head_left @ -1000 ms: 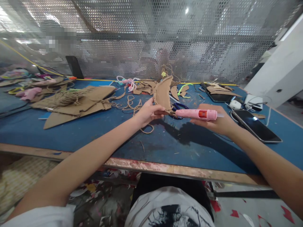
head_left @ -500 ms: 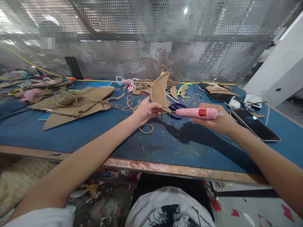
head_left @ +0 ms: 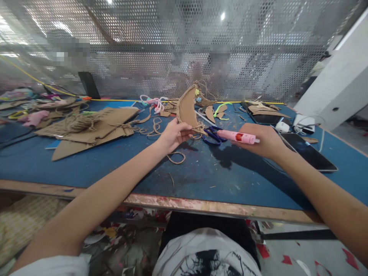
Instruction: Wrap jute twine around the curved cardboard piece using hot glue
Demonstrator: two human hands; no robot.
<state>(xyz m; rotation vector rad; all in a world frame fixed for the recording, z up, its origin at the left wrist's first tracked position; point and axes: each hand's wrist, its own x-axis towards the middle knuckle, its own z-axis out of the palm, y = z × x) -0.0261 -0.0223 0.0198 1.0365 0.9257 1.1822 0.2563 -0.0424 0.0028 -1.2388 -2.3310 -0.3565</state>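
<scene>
Between the thumb and fingers of my left hand (head_left: 175, 135) is a crescent-shaped cardboard piece (head_left: 187, 106), held up and edged with brown twine. My right hand (head_left: 260, 138) is closed around a pink hot glue gun (head_left: 237, 136), whose front end points left toward the crescent's lower tip, with a gap between them. A clear stick end pokes out of the gun's rear. Blue-handled scissors (head_left: 212, 137) lie on the table just behind the gun's front. A loop of twine (head_left: 176, 157) rests on the table below my left hand.
Stacked cardboard sheets (head_left: 94, 124) with a twine bundle (head_left: 83, 122) lie at left, near another pink glue gun (head_left: 34, 118). Pipe cleaners (head_left: 153, 102) and cardboard scraps line the back by the perforated metal screen (head_left: 149, 57). A tablet (head_left: 309, 150) and a white charger (head_left: 304, 123) are at right.
The glue gun has drawn back right, away from the crescent's lower tip. My left hand and the crescent have shifted slightly left, and small yellow and blue pieces behind it now show more.
</scene>
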